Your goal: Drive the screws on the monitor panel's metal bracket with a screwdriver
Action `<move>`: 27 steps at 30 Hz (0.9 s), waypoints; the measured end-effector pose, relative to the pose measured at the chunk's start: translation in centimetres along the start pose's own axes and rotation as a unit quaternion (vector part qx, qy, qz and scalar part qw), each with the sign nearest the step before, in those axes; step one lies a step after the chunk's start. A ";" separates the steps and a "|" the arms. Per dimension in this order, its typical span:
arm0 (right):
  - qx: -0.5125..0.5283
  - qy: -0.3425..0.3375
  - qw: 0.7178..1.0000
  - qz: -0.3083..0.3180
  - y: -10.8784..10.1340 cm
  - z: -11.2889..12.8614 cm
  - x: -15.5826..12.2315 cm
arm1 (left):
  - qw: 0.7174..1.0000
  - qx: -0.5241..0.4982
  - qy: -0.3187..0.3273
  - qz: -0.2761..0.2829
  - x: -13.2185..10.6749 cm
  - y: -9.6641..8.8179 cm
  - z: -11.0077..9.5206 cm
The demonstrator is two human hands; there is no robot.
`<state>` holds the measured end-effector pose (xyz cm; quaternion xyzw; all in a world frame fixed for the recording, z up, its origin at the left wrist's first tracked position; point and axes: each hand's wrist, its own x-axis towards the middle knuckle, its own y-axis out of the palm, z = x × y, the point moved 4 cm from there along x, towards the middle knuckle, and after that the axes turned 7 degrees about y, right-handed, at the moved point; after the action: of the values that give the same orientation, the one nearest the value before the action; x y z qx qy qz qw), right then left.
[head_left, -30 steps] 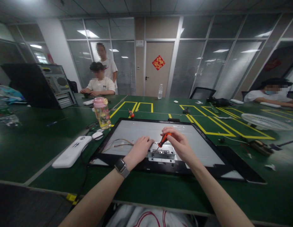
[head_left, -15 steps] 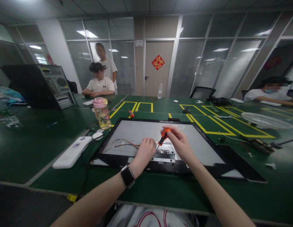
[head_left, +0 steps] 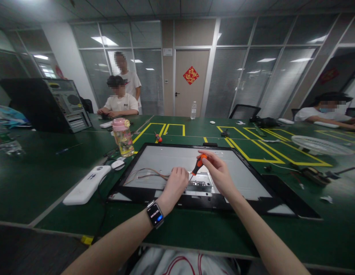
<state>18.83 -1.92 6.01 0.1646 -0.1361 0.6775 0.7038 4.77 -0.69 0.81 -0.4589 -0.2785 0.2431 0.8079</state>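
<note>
"Several items around the flat panel (head_left: 166,154)?"
"Left: pink-lidded bottle (head_left: 122,138), white device (head_left: 87,186). Right: black slab (head_left: 296,199). Surface: green table (head_left: 194,230), yellow-lined; beyond, one door (head_left: 191,93), glass partitions (head_left: 230,82)."
"In use; in the way?"
"Right hand (head_left: 219,173): pinching one orange-black screwdriver (head_left: 199,165), tilted over the panel's metal bracket (head_left: 205,178). Left hand (head_left: 175,185): bunched together, hiding the screwdriver's tip; what it holds, cannot tell."

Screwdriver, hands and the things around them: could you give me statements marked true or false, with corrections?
1. The right hand holds a screwdriver. True.
2. Both wrists are bare. False: a watch is on the left wrist.
3. The left hand is close to the screwdriver. True.
4. The screwdriver is all blue. False: its handle is orange and black.
5. A pink-lidded bottle stands left of the flat panel. True.
</note>
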 end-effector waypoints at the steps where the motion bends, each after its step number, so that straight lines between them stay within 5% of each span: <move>1: 0.001 -0.002 1.000 0.000 0.0 0.0 0.0 | 1.000 -0.002 -0.002 -0.003 0.0 0.0 0.0; 7: 0.020 -0.003 1.000 0.022 0.1 -0.1 -0.1 | 1.000 0.020 0.000 0.000 0.0 0.0 0.0; 15: 0.073 0.030 0.993 0.086 0.6 -0.1 -0.3 | 0.998 -0.067 -0.010 0.009 -0.4 -0.5 1.3; 27: 0.112 0.050 0.987 0.104 0.6 0.6 -0.5 | 0.987 -0.155 -0.024 0.036 -1.1 -0.5 3.1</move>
<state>18.22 -2.55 6.35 0.1935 -0.0407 0.7653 0.6125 2.00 0.26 2.28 -0.5821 -0.3154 0.2372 0.7110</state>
